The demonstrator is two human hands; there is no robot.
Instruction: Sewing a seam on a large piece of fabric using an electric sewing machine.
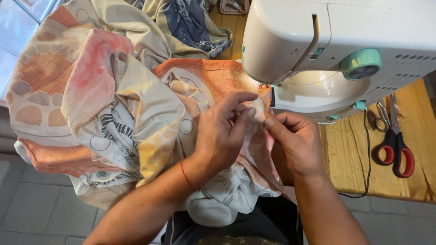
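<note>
A large patterned cloth (104, 100) in orange, pink, cream and grey lies bunched over my lap and the table's left side. My left hand (222, 131) and my right hand (295, 140) meet in the middle, both pinching a small fold of this cloth (257, 110) between thumbs and fingertips. The fold sits just in front of the needle area of a white sewing machine (336, 41) with teal knobs. A thin red band circles my left wrist.
Red-handled scissors (394, 147) lie on the wooden table (349, 159) to the right, next to a black cable (367, 149). More patterned fabric (190, 22) is piled behind the machine's left. A grey tiled floor (36, 208) shows below.
</note>
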